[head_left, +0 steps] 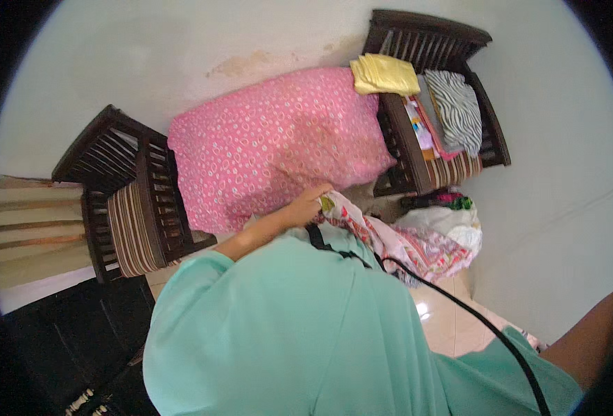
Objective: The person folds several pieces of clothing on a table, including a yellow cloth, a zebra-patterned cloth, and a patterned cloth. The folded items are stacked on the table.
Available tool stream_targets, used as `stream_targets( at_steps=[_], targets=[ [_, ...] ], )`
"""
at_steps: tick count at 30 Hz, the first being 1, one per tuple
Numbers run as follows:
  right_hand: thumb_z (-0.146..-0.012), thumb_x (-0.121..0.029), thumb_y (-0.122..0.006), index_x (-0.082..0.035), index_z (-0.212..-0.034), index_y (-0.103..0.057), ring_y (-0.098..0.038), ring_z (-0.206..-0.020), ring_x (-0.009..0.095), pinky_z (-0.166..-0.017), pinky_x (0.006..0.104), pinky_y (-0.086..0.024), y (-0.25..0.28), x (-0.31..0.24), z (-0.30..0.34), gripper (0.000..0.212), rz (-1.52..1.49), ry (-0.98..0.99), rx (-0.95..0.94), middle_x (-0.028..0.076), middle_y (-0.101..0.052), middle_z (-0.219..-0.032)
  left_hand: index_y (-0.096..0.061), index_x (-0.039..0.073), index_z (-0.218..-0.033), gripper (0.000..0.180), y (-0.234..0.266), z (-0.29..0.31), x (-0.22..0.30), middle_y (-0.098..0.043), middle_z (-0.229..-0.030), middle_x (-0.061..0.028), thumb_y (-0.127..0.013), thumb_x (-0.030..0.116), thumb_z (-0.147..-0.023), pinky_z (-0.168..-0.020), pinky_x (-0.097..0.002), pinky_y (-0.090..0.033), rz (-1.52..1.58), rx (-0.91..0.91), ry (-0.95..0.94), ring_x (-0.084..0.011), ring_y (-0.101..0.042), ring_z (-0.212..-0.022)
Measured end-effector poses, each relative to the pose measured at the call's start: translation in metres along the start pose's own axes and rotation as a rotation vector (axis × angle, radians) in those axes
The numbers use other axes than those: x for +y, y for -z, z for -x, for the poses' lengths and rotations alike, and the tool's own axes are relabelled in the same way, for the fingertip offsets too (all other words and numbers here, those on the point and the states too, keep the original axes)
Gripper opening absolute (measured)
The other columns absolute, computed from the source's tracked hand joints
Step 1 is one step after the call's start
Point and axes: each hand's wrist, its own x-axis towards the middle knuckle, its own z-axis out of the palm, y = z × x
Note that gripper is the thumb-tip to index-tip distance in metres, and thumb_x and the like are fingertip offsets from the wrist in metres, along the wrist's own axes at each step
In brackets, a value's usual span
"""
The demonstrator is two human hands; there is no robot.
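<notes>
My left hand [312, 202] is closed on the edge of a white, pink and red printed cloth [417, 248], just in front of the pink cover. From there the cloth hangs down to the right, its lower part gathered in folds. My right arm [591, 336] stretches out to the right rim of the picture, and its hand is out of view. Beyond my left hand a pink patterned cover [279, 139] lies over something broad and low whose shape is hidden. A folded yellow cloth [385, 74] rests at its far right corner, against the dark chair.
A dark wooden chair [431, 31] at the right bears folded cloths, including a zebra-striped one [455, 107]. At the left stands another wooden chair with a striped cushion [134, 225]. A white bag [452, 225] sits on the floor, and a black cable [473, 312] crosses my front.
</notes>
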Motion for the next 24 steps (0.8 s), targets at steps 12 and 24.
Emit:
stream_targets(
  at_steps=[12, 24],
  targets=[
    [-0.083, -0.02, -0.049, -0.002, -0.091, -0.058, -0.057, -0.073, 0.014, -0.062, 0.0256, -0.046, 0.026, 0.015, -0.002, 0.022, -0.038, 0.001, -0.005, 0.007, -0.061, -0.084, -0.057, 0.004, -0.086, 0.024, 0.022, -0.018, 0.095, -0.058, -0.08, -0.0059, -0.036, 0.016, -0.084, -0.058, -0.0289, -0.046, 0.628, 0.357, 0.096, -0.0143, -0.055, -0.065],
    [-0.084, -0.02, -0.047, -0.001, -0.087, -0.058, -0.058, -0.068, 0.012, -0.058, 0.0231, -0.046, 0.199, -0.188, -0.024, 0.022, -0.626, 0.493, 0.211, 0.007, -0.061, -0.079, -0.053, 0.007, -0.085, 0.015, 0.092, -0.054, 0.136, -0.06, -0.078, -0.0073, -0.042, 0.017, -0.084, -0.062, -0.0349, -0.051, 0.855, 0.098, 0.036, -0.0171, -0.059, -0.068]
  ],
)
